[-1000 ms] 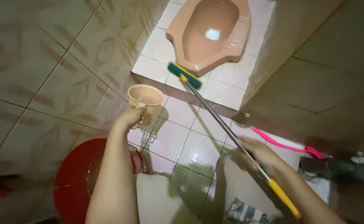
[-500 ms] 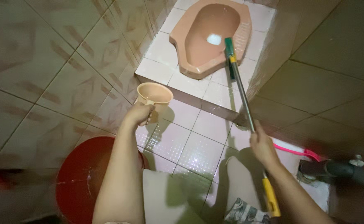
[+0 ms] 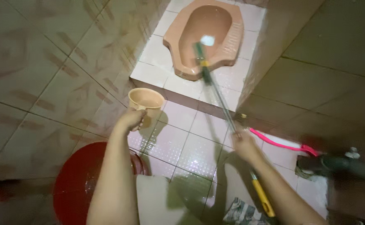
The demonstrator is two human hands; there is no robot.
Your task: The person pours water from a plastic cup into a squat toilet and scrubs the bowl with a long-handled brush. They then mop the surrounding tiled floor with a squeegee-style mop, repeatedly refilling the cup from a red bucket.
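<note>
The brush (image 3: pixel 198 47) is reaching into the squat toilet (image 3: pixel 203 37), far ahead of my right hand (image 3: pixel 244 144), which is gripping its long handle. My left hand (image 3: pixel 131 120) is holding a tan cup (image 3: pixel 146 101) above the red bucket (image 3: pixel 80 185).

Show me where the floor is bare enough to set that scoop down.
Bare white tiles lie between the raised step and the red bucket, under the scoop in the left hand. Crowded at right: pink hose, dark pipe, and the brush handle in the right hand.
</note>
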